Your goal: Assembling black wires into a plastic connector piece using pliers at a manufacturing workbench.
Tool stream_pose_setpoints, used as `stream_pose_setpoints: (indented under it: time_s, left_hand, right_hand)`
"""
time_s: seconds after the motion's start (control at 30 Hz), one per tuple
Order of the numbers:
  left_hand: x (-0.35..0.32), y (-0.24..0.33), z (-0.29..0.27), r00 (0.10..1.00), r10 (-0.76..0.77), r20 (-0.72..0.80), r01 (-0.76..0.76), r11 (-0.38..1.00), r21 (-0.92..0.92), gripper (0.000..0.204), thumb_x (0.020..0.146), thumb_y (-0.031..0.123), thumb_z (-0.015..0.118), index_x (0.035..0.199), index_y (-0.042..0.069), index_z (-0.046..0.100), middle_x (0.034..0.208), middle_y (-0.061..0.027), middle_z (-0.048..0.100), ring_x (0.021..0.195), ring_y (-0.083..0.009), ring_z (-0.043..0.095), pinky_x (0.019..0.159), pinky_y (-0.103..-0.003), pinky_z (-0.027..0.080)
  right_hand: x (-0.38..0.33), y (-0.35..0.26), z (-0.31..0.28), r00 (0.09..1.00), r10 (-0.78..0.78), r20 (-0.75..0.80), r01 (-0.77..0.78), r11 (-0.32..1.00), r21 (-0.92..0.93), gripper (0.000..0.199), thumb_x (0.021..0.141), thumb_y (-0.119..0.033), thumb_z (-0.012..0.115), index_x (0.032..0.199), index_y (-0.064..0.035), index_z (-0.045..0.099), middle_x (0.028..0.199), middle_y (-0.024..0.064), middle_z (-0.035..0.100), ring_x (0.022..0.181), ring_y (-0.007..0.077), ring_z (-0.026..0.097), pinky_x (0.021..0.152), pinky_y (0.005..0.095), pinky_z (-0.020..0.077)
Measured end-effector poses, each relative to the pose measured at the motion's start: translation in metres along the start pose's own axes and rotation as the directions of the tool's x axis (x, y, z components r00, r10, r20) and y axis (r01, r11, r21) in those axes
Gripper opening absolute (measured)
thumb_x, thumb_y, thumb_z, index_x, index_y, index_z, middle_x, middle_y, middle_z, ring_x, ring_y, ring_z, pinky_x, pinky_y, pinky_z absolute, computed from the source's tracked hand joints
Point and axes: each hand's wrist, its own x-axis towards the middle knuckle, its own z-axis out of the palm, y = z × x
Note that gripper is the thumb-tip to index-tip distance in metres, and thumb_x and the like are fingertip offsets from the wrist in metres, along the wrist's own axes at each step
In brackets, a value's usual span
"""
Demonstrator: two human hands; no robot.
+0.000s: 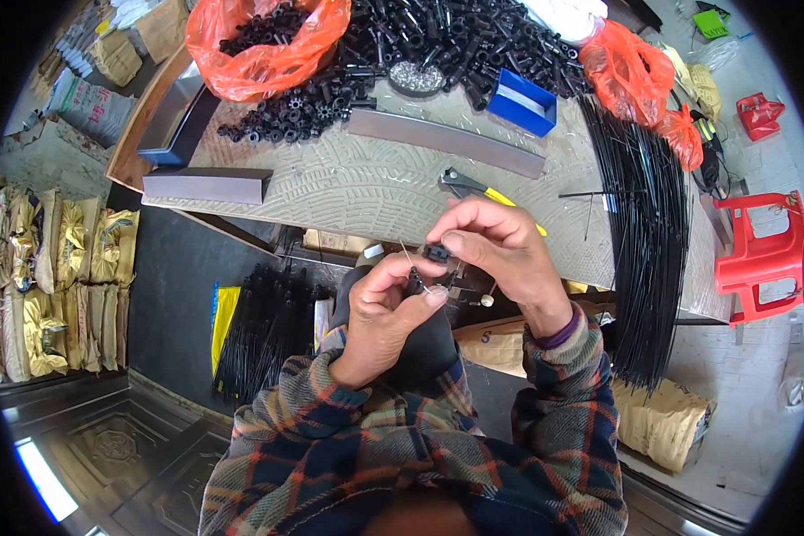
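Observation:
Both my hands meet over my lap, just off the table's front edge. My left hand (389,308) pinches a small black part with a thin metal wire (407,253) sticking up from it. My right hand (500,253) holds a small black plastic piece (437,254) between thumb and fingers, close above the left fingertips. Their exact shapes are partly covered by my fingers. Behind my right hand, pliers with yellow handles (491,195) lie on the patterned table (357,183).
Black plastic parts (420,40) heap at the back, beside a red plastic bag (268,54), a round dish of small pieces (416,79) and a blue box (522,103). Long black rods (643,241) hang over the right edge, near a red stool (759,259). Metal channels (447,143) lie across the table.

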Motion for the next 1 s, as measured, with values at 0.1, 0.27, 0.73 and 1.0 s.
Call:
stream_pose_setpoints:
  time_s: [0.1, 0.27, 0.73, 1.0]
  left_hand:
    - [0.001, 0.004, 0.002, 1.0, 0.001, -0.002, -0.001, 1.0, -0.013, 0.024, 0.077, -0.006, 0.061, 0.1, 0.001, 0.058, 0.099, -0.0032, 0.057, 0.089, -0.0079, 0.052, 0.081, -0.023, 0.042]
    - [0.001, 0.002, 0.0, 0.999, 0.005, 0.039, -0.004, 1.0, -0.016, 0.025, 0.078, -0.005, 0.062, 0.102, 0.001, 0.057, 0.099, -0.003, 0.057, 0.091, -0.008, 0.052, 0.081, -0.022, 0.042]
    - [0.0, 0.001, -0.001, 1.0, 0.015, 0.027, -0.014, 0.999, -0.042, 0.025, 0.078, -0.005, 0.062, 0.102, 0.001, 0.057, 0.099, -0.0026, 0.057, 0.092, -0.0076, 0.051, 0.081, -0.022, 0.041]
    - [0.001, -0.001, -0.002, 1.0, -0.003, -0.014, 0.002, 0.997, -0.076, 0.02, 0.078, -0.006, 0.06, 0.097, 0.0, 0.056, 0.092, -0.0004, 0.054, 0.084, -0.006, 0.05, 0.075, -0.021, 0.042]
  right_hand:
    - [0.002, -0.004, -0.006, 0.994, -0.095, 0.05, 0.103, 0.974, -0.204, 0.012, 0.083, -0.012, 0.06, 0.088, -0.0024, 0.064, 0.083, 0.003, 0.064, 0.079, 0.0098, 0.057, 0.1, 0.0355, 0.0266]
    - [0.005, -0.001, -0.01, 0.978, -0.172, 0.118, 0.196, 0.952, -0.237, 0.01, 0.079, -0.01, 0.063, 0.087, -0.0043, 0.065, 0.083, 0.0047, 0.065, 0.081, 0.0136, 0.059, 0.103, 0.0414, 0.022]
    - [0.008, 0.003, -0.007, 0.965, -0.219, 0.142, 0.234, 0.967, -0.1, 0.005, 0.078, -0.006, 0.062, 0.081, -0.0057, 0.058, 0.088, 0.0127, 0.066, 0.089, 0.0194, 0.063, 0.106, 0.0447, 0.0183]
    - [0.003, 0.0, 0.003, 0.936, -0.339, 0.097, 0.344, 0.814, -0.468, 0.022, 0.068, -0.012, 0.075, 0.081, -0.0095, 0.057, 0.081, 0.0033, 0.064, 0.082, 0.0141, 0.061, 0.105, 0.046, 0.0168]
